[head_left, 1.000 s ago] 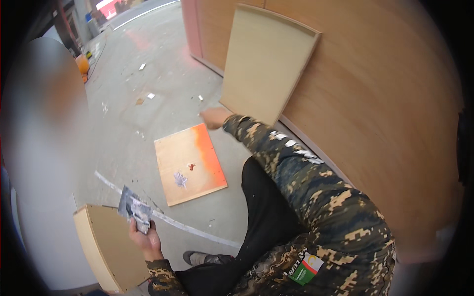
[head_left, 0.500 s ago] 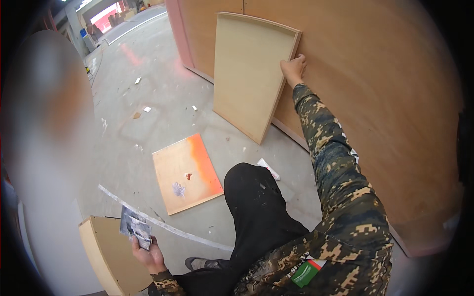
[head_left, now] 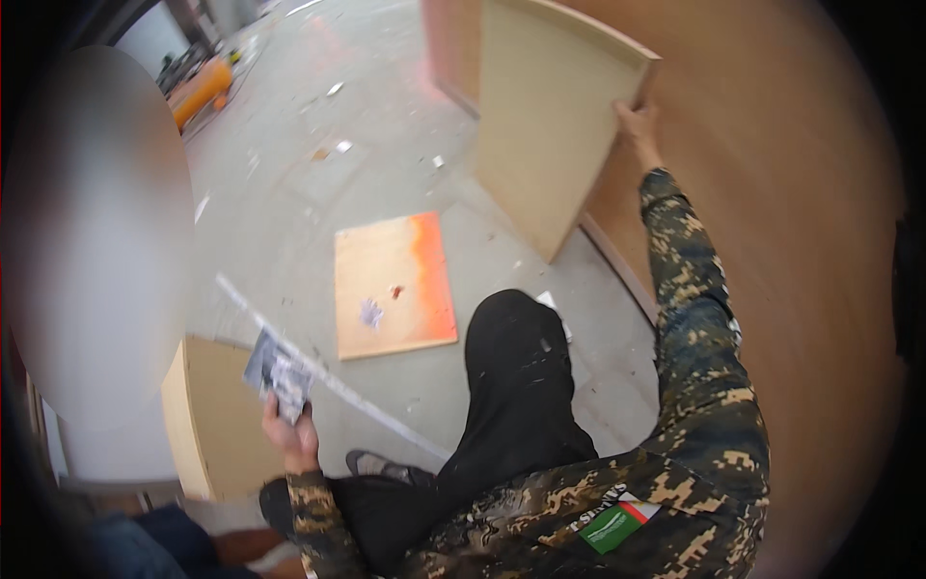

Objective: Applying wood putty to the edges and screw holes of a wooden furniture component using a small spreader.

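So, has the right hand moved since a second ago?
Yes: the right hand has moved up and rightward in view, away from the orange-edged board on the floor, to the edge of the pale panel.

Left hand (head_left: 292,441) grips grey-smeared flat sheets (head_left: 275,370). Right hand (head_left: 639,132) grasps the right edge of a beige rimmed wooden panel (head_left: 550,116). A pale rectangular board (head_left: 378,261), orange along its right side, lies on the grey floor (head_left: 280,227).

Big beige rectangular rimmed wooden panel (head_left: 555,125) is up at a tilt, front right, recessed side showing. Then there's a small flat grey-and-white smeared piece (head_left: 280,370), held low left, kinda angled, material too blurry to tell.
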`<state>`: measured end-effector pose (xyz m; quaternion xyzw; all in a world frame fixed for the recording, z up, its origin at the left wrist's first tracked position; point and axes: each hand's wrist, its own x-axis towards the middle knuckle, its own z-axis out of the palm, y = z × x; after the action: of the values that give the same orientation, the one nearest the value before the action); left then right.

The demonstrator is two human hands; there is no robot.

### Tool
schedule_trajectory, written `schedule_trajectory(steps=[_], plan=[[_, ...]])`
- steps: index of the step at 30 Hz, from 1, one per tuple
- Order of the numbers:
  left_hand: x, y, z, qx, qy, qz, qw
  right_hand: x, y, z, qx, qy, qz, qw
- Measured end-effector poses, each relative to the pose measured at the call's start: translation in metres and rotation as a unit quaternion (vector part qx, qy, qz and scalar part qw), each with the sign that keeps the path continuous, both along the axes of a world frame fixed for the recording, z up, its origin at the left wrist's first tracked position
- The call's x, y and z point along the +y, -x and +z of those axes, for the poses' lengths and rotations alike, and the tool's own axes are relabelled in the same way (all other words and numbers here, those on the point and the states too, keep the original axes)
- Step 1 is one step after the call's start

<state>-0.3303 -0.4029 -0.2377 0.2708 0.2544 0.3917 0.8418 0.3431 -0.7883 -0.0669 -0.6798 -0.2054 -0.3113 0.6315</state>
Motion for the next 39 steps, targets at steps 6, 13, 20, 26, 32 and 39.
schedule_trajectory(steps=[6, 13, 20, 26, 32, 39], plan=[[-0.02, -0.01, 0.03, 0.004, 0.003, 0.038, 0.999, 0.033, 0.015, 0.004, -0.096, 0.067, -0.107, 0.987], [-0.04, -0.007, 0.063, 0.015, 0.018, 0.059, 0.998, 0.063, 0.062, 0.039, -0.04, 0.011, -0.131, 0.991], [-0.037, 0.026, 0.089, -0.005, -0.023, 0.125, 0.992, 0.079, 0.091, 0.096, -0.068, 0.072, -0.133, 0.986], [-0.017, 0.049, 0.098, -0.013, -0.056, 0.19, 0.98, 0.09, 0.101, 0.121, -0.062, -0.096, 0.234, 0.965], [-0.033, 0.043, 0.118, -0.052, -0.096, 0.258, 0.96, 0.113, 0.122, 0.132, -0.029, -0.187, 0.338, 0.922], [-0.077, 0.022, 0.147, -0.075, -0.172, 0.257, 0.948, 0.181, 0.206, 0.131, -0.002, -0.278, 0.302, 0.912]])
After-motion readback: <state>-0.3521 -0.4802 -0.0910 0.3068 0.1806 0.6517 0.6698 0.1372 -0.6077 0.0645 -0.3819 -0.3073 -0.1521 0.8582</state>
